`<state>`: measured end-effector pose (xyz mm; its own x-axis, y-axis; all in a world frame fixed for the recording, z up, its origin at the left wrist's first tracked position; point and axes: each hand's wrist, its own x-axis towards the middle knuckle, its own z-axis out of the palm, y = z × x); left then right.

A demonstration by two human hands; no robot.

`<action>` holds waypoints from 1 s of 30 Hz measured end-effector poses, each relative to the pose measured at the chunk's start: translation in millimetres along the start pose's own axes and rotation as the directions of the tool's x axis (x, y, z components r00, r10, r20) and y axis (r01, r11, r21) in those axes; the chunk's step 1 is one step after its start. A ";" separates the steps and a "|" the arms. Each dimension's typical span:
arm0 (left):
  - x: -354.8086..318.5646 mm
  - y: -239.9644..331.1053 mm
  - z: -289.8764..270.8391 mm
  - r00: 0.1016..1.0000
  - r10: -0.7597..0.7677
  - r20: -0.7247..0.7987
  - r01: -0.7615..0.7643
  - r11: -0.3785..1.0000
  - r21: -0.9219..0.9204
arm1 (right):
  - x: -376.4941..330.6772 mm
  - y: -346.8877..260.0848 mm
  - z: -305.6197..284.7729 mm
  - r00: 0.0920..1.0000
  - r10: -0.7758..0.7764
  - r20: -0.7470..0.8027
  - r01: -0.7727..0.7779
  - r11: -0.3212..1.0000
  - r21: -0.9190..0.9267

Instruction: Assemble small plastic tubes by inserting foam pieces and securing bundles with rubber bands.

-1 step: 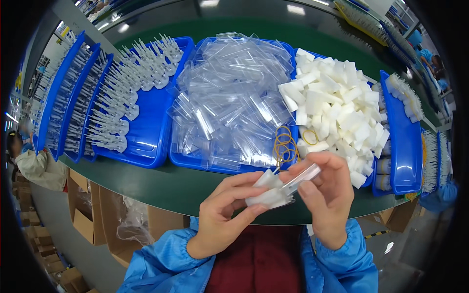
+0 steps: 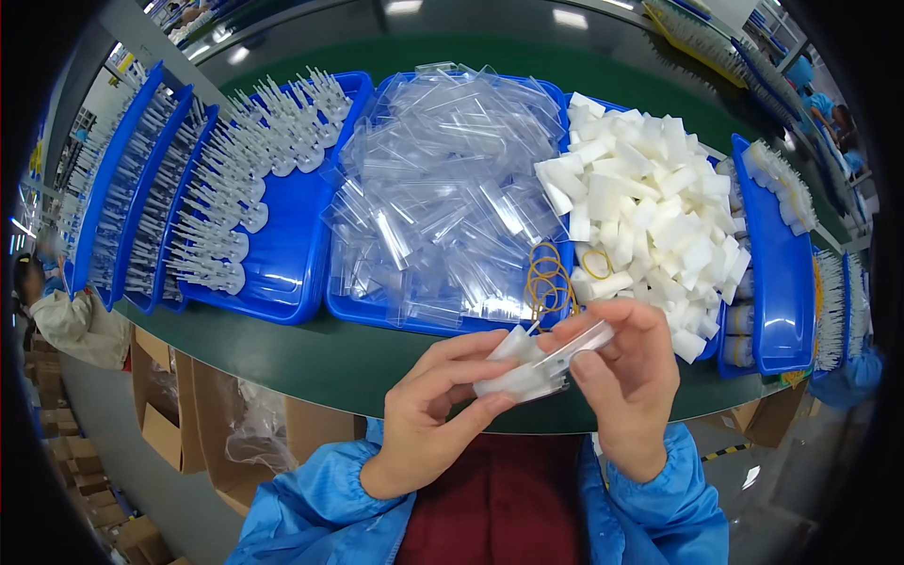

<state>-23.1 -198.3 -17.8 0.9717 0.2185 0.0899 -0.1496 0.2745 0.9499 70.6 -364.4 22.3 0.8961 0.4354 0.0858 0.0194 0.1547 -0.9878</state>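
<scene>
On the green table [image 2: 311, 363] — blue trays behind — left hand [image 2: 428, 414] and right hand [image 2: 631, 377] pinch a clear packet [image 2: 527, 372].

A dark green worktop [image 2: 311, 363] carries a row of blue trays set side by side. At the left, narrow blue trays [image 2: 122, 202] stand close together; beside them a wider blue tray [image 2: 282, 273] rests near the front edge. The large middle tray [image 2: 377, 315] touches it. At the right, another blue tray [image 2: 777, 282] lies lengthwise.
</scene>
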 end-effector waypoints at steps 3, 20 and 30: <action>1.7 1.7 3.0 1.000 0.004 -0.001 -0.004 0.999 0.047 | -3.5 0.7 -8.9 1.000 0.014 0.026 -0.013 0.999 -0.051; 5.7 7.5 12.9 0.998 0.066 -0.006 -0.057 0.899 0.434 | -20.8 14.7 -14.8 0.995 -0.098 0.003 0.098 0.991 -0.094; 7.6 3.0 23.5 0.996 0.045 -0.072 -0.006 0.883 0.470 | -12.4 15.1 -19.8 0.991 -0.131 0.021 0.129 0.923 -0.364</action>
<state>-11.9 -217.8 -7.2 0.9483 0.2972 0.1113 -0.0525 -0.1989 0.9786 68.6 -385.0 3.7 0.8766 0.4296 0.2169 0.2949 -0.1234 -0.9475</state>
